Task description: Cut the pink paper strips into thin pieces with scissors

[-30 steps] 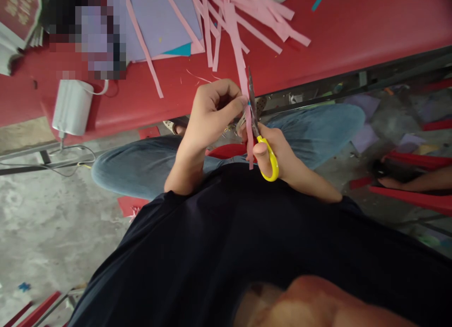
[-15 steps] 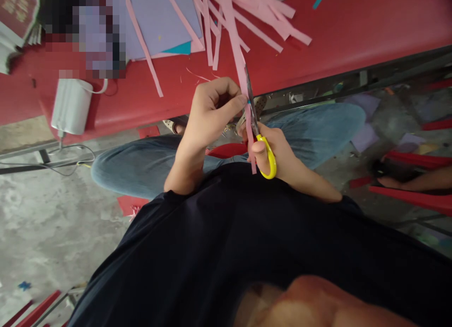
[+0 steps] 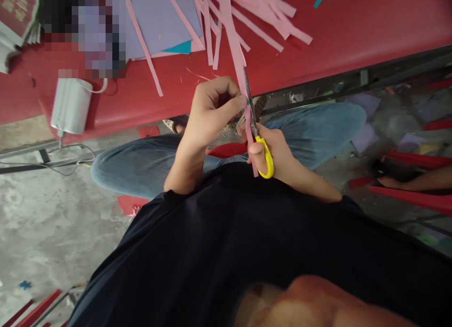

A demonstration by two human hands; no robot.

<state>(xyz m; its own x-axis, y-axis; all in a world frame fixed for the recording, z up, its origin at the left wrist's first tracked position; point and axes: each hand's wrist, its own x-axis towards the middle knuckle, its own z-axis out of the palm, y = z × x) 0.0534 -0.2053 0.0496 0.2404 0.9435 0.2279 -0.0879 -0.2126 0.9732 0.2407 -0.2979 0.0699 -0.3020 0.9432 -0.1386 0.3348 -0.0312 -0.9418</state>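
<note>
Centrally, the left hand (image 3: 212, 112) pinches a pink strip (image 3: 237, 58) between thumb and fingers, just off the red table (image 3: 353, 30) edge; the right hand (image 3: 278, 152) grips yellow scissors (image 3: 259, 143), blades running along that strip.

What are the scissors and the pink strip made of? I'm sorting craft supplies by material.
Scissors: the blades look like bare grey metal with a dull sheen; the yellow handle loop looks like glossy moulded plastic. Pink strip: most likely thin matte paper, since it is flat, bends loosely and matches the cut slivers on the red table. Card stock cannot be ruled out.
</note>
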